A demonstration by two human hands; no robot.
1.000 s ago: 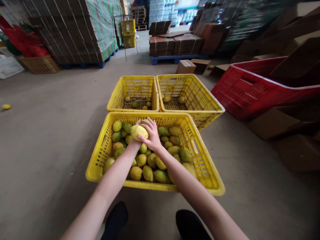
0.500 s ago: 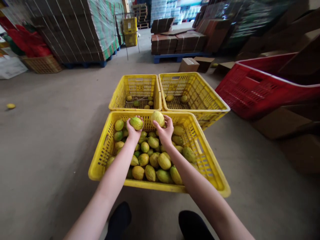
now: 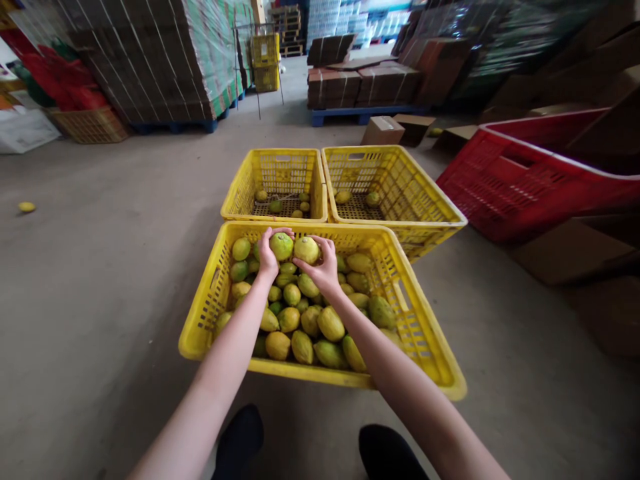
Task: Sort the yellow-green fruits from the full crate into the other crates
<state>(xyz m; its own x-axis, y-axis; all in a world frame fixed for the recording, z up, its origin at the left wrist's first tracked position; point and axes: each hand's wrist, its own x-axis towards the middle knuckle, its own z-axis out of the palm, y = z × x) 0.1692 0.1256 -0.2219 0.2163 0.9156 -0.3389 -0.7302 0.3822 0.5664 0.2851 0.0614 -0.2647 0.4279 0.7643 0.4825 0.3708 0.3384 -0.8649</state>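
Near the far side of a yellow plastic crate (image 3: 320, 381), my left hand (image 3: 269, 257) is curled around a green-yellow lemon (image 3: 281, 246). Close beside it, my right hand (image 3: 324, 265) grips a paler yellow lemon (image 3: 306, 250) between thumb and fingers. Both lemons show their stem ends, side by side with a narrow gap. Below the hands lie many loose lemons (image 3: 331, 324), from green to yellow, covering the crate's bottom. My forearms hide part of them.
Behind stand two more yellow crates, the left one (image 3: 274, 219) and the right one (image 3: 400, 223), with a few lemons inside. A red crate (image 3: 540, 180) and cardboard (image 3: 575, 250) are on the right. One lemon (image 3: 27, 207) lies on the floor at left.
My hands have drawn closer together. The left lemon has turned stem end up, and the right lemon has moved left and slightly down, also showing its stem end. The view has shifted slightly.
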